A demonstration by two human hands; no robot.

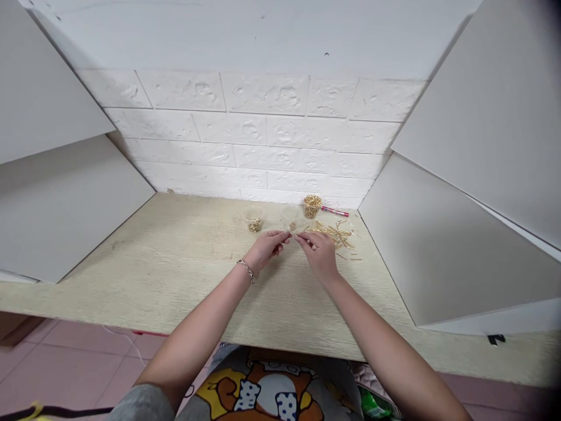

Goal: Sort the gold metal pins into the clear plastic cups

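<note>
My left hand [265,248] and my right hand [319,252] face each other above the table, both pinched at the fingertips. Whatever small piece each one holds is too tiny to make out. Just beyond the fingers stands a clear cup [291,214] with a few small bits inside. To its left is another clear cup [253,218], partly filled with gold-coloured pieces. A pile of thin gold-coloured sticks [335,233] lies spread beside and behind my right hand. Behind the pile, a third cup [312,206] is heaped with similar gold pieces.
A red printed tube or pen [335,211] lies by the full cup. White panels [473,234] flank the wooden table [175,280] on both sides, and a white brick-patterned wall [249,128] closes off the back. Tiny crumbs dot the tabletop left of the cups.
</note>
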